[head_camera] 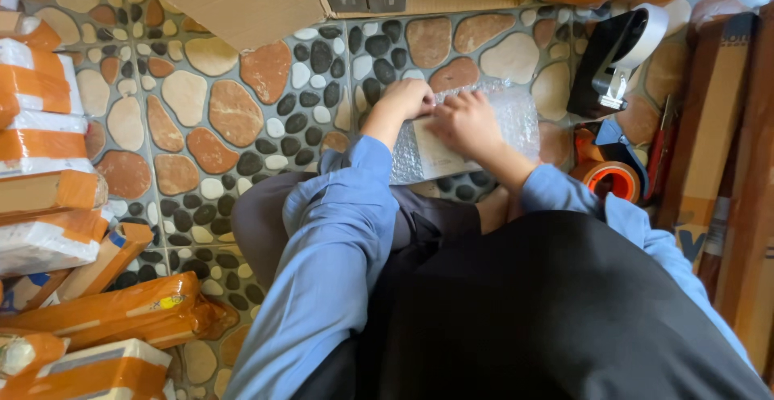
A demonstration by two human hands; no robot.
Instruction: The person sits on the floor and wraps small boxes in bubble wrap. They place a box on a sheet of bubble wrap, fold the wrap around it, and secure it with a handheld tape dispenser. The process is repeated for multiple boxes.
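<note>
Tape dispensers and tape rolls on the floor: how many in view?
2. A black tape dispenser with a white roll lies at upper right; an orange tape roll on a blue holder sits just below it, by the right hand. More may be hidden.

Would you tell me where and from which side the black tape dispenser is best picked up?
Probably by the black body of the tape dispenser, from above: it leans tilted on the floor, its tape roll at the upper end, cardboard strips crowding its right.
</note>
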